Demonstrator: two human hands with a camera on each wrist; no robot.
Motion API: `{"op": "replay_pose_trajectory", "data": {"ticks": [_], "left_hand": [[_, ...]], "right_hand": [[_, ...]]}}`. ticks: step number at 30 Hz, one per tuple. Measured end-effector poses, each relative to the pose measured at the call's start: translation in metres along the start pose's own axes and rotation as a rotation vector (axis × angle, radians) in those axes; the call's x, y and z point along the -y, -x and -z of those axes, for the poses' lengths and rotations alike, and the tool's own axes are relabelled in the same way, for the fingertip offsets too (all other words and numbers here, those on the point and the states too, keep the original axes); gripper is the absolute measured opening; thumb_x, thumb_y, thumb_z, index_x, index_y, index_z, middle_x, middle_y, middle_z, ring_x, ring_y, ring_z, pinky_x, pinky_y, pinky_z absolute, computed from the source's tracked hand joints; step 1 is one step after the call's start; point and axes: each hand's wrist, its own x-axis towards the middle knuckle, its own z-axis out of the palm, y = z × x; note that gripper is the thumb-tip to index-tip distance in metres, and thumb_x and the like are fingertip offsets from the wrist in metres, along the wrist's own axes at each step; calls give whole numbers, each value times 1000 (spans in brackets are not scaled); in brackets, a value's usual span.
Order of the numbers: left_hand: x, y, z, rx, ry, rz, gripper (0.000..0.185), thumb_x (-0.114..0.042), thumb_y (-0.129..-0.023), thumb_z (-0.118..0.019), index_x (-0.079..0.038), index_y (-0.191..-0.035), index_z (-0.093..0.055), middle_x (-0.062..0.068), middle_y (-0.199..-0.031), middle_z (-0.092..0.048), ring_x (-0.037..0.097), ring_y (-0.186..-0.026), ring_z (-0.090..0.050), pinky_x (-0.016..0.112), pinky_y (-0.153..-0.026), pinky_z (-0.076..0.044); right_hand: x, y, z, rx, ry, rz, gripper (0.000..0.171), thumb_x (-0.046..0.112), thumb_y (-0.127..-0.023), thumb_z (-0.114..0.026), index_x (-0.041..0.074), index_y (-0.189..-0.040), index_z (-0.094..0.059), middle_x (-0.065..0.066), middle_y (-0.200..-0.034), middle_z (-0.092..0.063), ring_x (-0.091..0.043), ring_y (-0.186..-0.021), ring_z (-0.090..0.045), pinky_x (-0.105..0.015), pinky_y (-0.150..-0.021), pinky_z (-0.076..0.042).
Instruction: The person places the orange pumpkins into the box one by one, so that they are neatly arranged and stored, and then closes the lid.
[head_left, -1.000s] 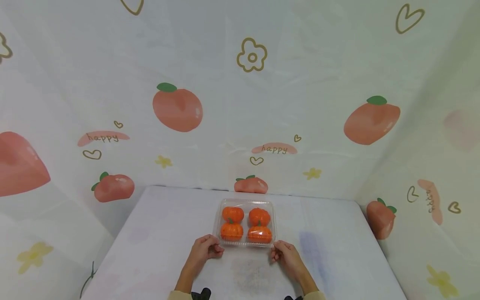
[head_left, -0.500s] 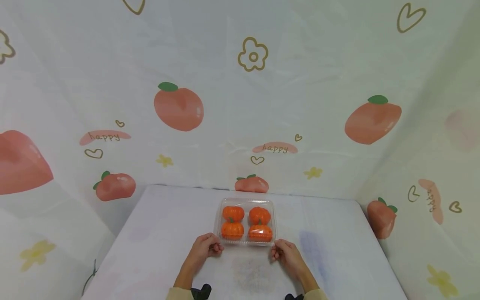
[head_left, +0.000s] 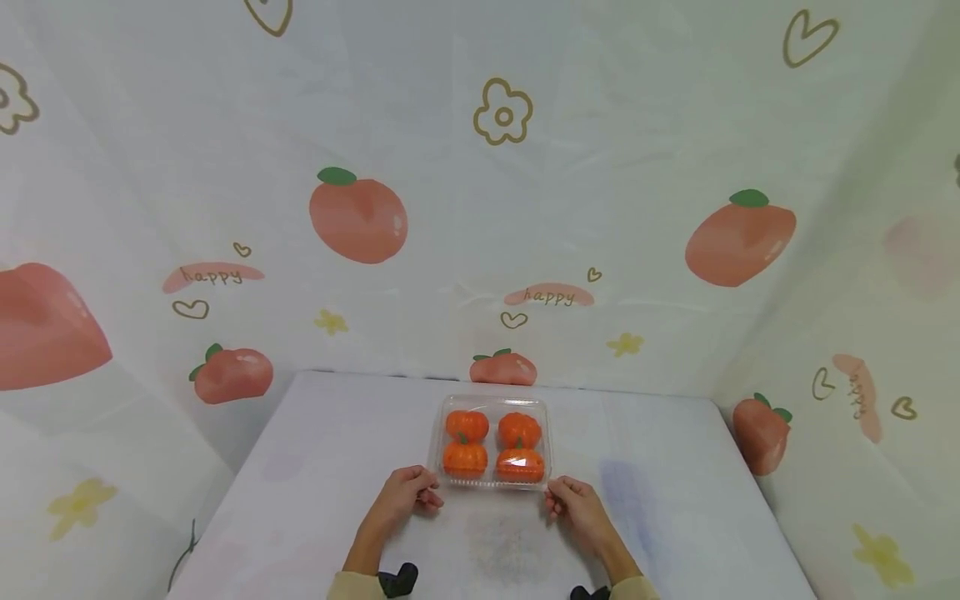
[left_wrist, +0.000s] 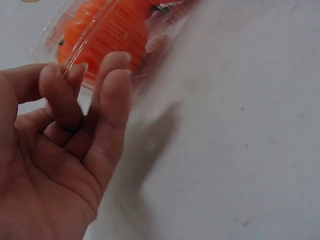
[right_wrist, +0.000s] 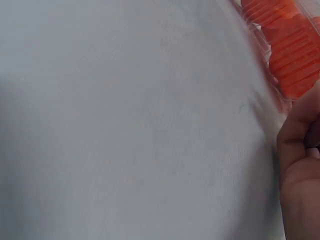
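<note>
A clear plastic clamshell box [head_left: 491, 401] with its lid down lies on the white table [head_left: 322, 450], holding several small orange pumpkins [head_left: 465, 458]. My left hand [head_left: 411, 492] is at the box's near left corner with its fingers curled. In the left wrist view that hand [left_wrist: 75, 95] pinches the clear rim [left_wrist: 75, 50] beside a ribbed pumpkin [left_wrist: 115, 35]. My right hand [head_left: 572, 498] is curled at the near right corner. The right wrist view shows only part of that hand [right_wrist: 300, 155], next to a pumpkin [right_wrist: 292, 60].
A white cloth printed with peaches, hearts and flowers hangs behind the table [head_left: 360, 221] and along both sides. Bare tabletop spreads to the left [head_left: 300, 500] and right [head_left: 675, 500] of the box. The table's far edge [head_left: 375, 377] meets the backdrop.
The hands and the box stay where they were. Only the head view shifts slightly.
</note>
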Motion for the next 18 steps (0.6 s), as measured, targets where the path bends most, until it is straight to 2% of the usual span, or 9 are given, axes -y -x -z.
{"op": "replay_pose_trajectory", "data": {"ticks": [3, 6, 9, 11, 15, 18], "left_hand": [[-5, -3, 0, -30, -94, 11, 28, -16, -101, -52, 8, -92, -63, 4, -67, -70, 14, -65, -70, 31, -66, -62], [-16, -6, 0, -80, -284, 6, 27, -21, -101, -55, 2, -91, -66, 3, -71, -69, 13, -67, -65, 28, -65, -57], [-29, -8, 3, -144, -484, 17, 25, -26, -100, -59, -6, -91, -69, 1, -75, -68, 13, -71, -59, 27, -66, -49], [-37, -8, 7, -190, -581, 30, 23, -27, -99, -61, -7, -92, -69, 0, -79, -67, 14, -74, -57, 29, -68, -47], [-49, -7, 15, -307, -680, 20, 21, -24, -96, -59, -6, -95, -69, 3, -83, -68, 17, -77, -59, 33, -68, -50], [-59, -5, 19, -395, -698, -11, 21, -22, -95, -56, -6, -98, -69, 6, -89, -70, 20, -79, -62, 37, -69, -51]], "right_hand": [[4, 1, 3, 23, 72, 2, 33, 25, -103, -58, -6, -96, -65, 4, -74, -63, -7, -64, -55, -22, -61, -52], [12, 2, 8, 69, 186, 4, 42, 31, -105, -56, -10, -102, -64, 2, -77, -63, -8, -64, -55, -23, -60, -52], [22, 3, 14, 117, 350, 4, 48, 39, -106, -52, -7, -104, -66, 1, -80, -63, -9, -68, -57, -24, -61, -51], [29, 3, 17, 134, 466, 16, 48, 41, -106, -51, -4, -102, -68, -1, -81, -64, -11, -69, -57, -25, -61, -51], [44, 5, 23, 120, 660, 66, 45, 40, -105, -52, -1, -97, -70, -5, -80, -66, -14, -68, -57, -27, -60, -49], [55, 7, 27, 70, 744, 95, 41, 37, -105, -54, 1, -94, -69, -7, -81, -66, -14, -70, -56, -26, -61, -47]]}}
